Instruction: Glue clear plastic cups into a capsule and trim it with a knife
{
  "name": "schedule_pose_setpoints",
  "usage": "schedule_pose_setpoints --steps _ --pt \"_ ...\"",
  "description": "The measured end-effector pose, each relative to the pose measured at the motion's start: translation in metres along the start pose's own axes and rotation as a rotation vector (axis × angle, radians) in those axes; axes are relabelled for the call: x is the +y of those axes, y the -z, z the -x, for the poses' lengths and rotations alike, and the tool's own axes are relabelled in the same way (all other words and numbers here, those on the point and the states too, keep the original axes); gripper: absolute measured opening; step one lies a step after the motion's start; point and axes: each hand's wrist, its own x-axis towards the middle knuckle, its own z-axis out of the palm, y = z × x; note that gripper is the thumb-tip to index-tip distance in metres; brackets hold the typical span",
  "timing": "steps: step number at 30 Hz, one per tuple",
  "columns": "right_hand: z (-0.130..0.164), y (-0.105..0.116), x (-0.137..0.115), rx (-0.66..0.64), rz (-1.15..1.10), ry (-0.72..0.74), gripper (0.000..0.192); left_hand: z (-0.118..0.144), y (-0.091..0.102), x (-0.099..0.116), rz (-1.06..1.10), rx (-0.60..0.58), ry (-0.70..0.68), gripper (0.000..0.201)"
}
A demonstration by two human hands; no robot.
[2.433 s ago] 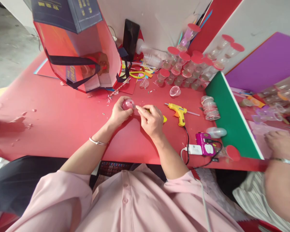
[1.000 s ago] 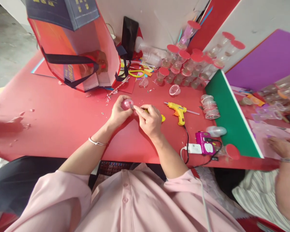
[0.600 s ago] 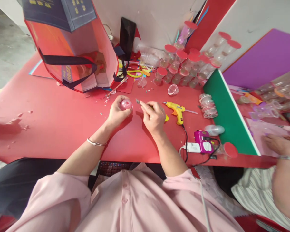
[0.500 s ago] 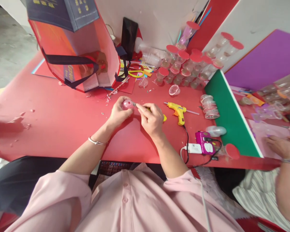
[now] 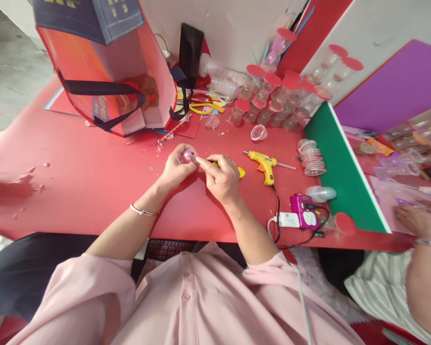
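Left of the glue gun [image 5: 263, 165] on the red surface [image 5: 104, 191], the left hand [image 5: 176, 166] has its grip wrapped around a pink cup [image 5: 187, 155]. The right hand [image 5: 222, 178], between cup and glue gun, has its grip clasping a yellow knife [image 5: 241, 172], blade right at the cup. Behind the glue gun stand red-topped cups [image 5: 258, 98].

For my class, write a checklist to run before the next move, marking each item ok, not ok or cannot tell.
1. Left hand holding the pinkish cup: ok.
2. Right hand gripping the yellow cutter: ok.
3. Cutter's tip well away from left hand: not ok, close by.
4. Cup undamaged: cannot tell, partly covered.
5. Glue gun apart from both hands: ok.
6. Red table free of scraps: not ok.
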Motion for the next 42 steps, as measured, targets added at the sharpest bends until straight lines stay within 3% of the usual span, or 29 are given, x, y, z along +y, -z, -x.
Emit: schedule_pose_setpoints --steps 11,15,18,21,25,29,33,42 --pt "0.001 0.000 -0.002 0.014 0.019 0.022 0.040 0.002 -0.003 0.008 0.120 -0.039 0.134 0.034" --pt "-0.001 0.002 0.011 -0.010 0.039 -0.023 0.041 0.002 0.000 0.006 0.131 -0.073 0.104 0.037" --pt "-0.004 0.004 0.025 0.102 0.058 -0.130 0.038 0.002 0.002 0.005 0.124 -0.120 0.060 0.041" --pt "-0.005 0.004 0.026 0.188 0.031 -0.120 0.033 0.001 0.001 0.004 0.125 -0.096 0.088 0.048" --pt "-0.004 0.003 0.010 0.085 -0.001 -0.037 0.032 -0.002 -0.002 0.002 0.192 -0.014 0.114 0.059" --pt "-0.002 0.003 0.001 -0.002 0.007 -0.013 0.036 -0.003 -0.002 0.001 0.176 -0.036 0.108 0.056" --pt "-0.001 0.003 0.003 0.001 0.010 -0.009 0.036 -0.001 -0.002 0.002 0.160 -0.056 0.088 0.056" --pt "-0.003 0.004 0.003 0.038 -0.020 -0.037 0.032 -0.004 0.000 0.005 0.147 0.031 0.073 0.053"
